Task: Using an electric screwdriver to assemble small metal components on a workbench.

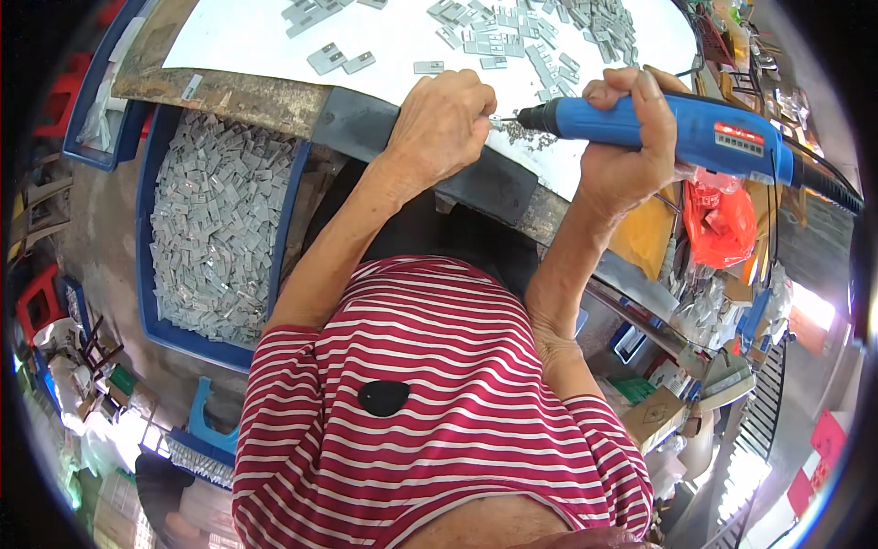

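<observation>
My right hand [631, 160] is wrapped around a blue electric screwdriver [709, 135], which lies nearly level with its black nose to the left. Its thin bit reaches the fingertips of my left hand [441, 123]. The left fingers are curled closed near the table's front edge, and whatever they pinch is hidden. Small dark screws [535, 137] lie scattered just below the screwdriver's nose. Beyond my hands, many flat grey rectangular pieces [494, 44] are spread over the white table sheet [402, 32], and one grey piece [428, 67] sits just past my left knuckles.
A dark pad [352, 123] covers part of the table's worn wooden edge [247, 99]. Left and below stands a blue bin [146, 274] heaped with grey pieces [219, 220]. On the right are a red plastic bag [718, 220], the screwdriver's black cord [828, 188] and cluttered boxes [654, 414].
</observation>
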Motion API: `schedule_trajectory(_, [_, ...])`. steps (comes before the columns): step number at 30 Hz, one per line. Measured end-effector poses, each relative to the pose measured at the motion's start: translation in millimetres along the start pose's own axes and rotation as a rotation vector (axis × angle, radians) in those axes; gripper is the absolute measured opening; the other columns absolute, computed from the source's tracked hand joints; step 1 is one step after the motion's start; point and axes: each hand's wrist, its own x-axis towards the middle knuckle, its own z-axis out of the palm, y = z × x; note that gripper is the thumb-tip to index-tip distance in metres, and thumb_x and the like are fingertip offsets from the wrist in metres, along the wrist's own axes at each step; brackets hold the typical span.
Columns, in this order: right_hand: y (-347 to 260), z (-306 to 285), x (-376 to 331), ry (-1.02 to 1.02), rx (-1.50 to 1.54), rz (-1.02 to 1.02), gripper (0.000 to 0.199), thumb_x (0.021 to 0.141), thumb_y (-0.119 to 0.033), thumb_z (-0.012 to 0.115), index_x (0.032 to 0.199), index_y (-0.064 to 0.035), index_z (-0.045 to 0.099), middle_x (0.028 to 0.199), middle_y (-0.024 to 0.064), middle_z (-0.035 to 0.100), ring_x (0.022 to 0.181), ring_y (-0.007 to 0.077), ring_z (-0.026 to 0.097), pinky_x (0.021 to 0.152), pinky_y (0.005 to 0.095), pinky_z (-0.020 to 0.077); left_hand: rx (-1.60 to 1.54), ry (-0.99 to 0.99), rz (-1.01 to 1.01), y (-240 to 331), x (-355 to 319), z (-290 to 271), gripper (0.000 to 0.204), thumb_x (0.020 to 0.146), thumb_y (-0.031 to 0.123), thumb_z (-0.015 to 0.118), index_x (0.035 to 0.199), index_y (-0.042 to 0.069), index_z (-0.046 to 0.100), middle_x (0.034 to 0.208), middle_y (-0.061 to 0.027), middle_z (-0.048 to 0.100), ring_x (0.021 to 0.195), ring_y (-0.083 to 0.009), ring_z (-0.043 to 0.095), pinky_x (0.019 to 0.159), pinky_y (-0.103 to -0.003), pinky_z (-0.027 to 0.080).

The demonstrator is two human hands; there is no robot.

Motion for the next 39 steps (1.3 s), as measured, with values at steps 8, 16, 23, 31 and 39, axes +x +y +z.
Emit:
schedule_trajectory(8, [10, 4, -1, -0.053, -0.096, -0.047, 0.019, 0.070, -0.006, 0.064, 0.081, 0.0075, 0.056, 0.062, 0.0140, 0.060, 0.052, 0.0191, 0.060, 0.054, 0.0306, 0.0512, -0.004, -0.026, -0.027, 0, 0, -1, 0.015, 0.069, 0.010, 0.060, 0.081, 0.000, 0.060, 0.080, -0.0124, 0.058, 0.075, -0.0277, 0.055, 0.070, -0.038, 0.043])
schedule_trajectory(16, [11, 8, -2, -0.029, -0.102, -0.015, 0.016, 0.069, -0.007, 0.064, 0.077, 0.0065, 0.058, 0.061, 0.0126, 0.060, 0.052, 0.0179, 0.060, 0.055, 0.0305, 0.0512, -0.007, -0.023, -0.013, -2, 0, 0, 0.014, 0.069, 0.010, 0.059, 0.079, 0.000, 0.059, 0.079, -0.0125, 0.057, 0.074, -0.0284, 0.055, 0.070, -0.038, 0.042])
schedule_trajectory(23, [14, 7, -3, -0.075, -0.211, -0.115, 0.012, 0.069, -0.008, 0.064, 0.069, 0.0036, 0.061, 0.060, 0.0101, 0.060, 0.056, 0.0179, 0.061, 0.059, 0.0320, 0.0518, 0.019, -0.031, -0.027, 0, -1, 0, 0.014, 0.070, 0.010, 0.059, 0.080, 0.000, 0.059, 0.078, -0.0117, 0.056, 0.074, -0.0275, 0.054, 0.070, -0.038, 0.042])
schedule_trajectory(31, [13, 9, -5, -0.106, -0.252, -0.107, 0.009, 0.070, -0.007, 0.063, 0.070, 0.0019, 0.062, 0.058, 0.0096, 0.060, 0.059, 0.0180, 0.063, 0.060, 0.0316, 0.0520, 0.036, -0.048, -0.045, 1, -1, -1, 0.013, 0.071, 0.010, 0.060, 0.080, 0.001, 0.058, 0.078, -0.0104, 0.056, 0.075, -0.0267, 0.054, 0.071, -0.038, 0.041])
schedule_trajectory(39, [13, 7, 6, -0.307, -0.090, -0.007, 0.007, 0.068, 0.000, 0.062, 0.074, 0.0007, 0.062, 0.061, 0.0080, 0.059, 0.055, 0.0157, 0.062, 0.056, 0.0282, 0.0509, 0.030, -0.048, -0.059, 2, 1, -1, 0.013, 0.071, 0.008, 0.061, 0.081, 0.001, 0.058, 0.076, -0.0104, 0.055, 0.075, -0.0273, 0.054, 0.069, -0.038, 0.042])
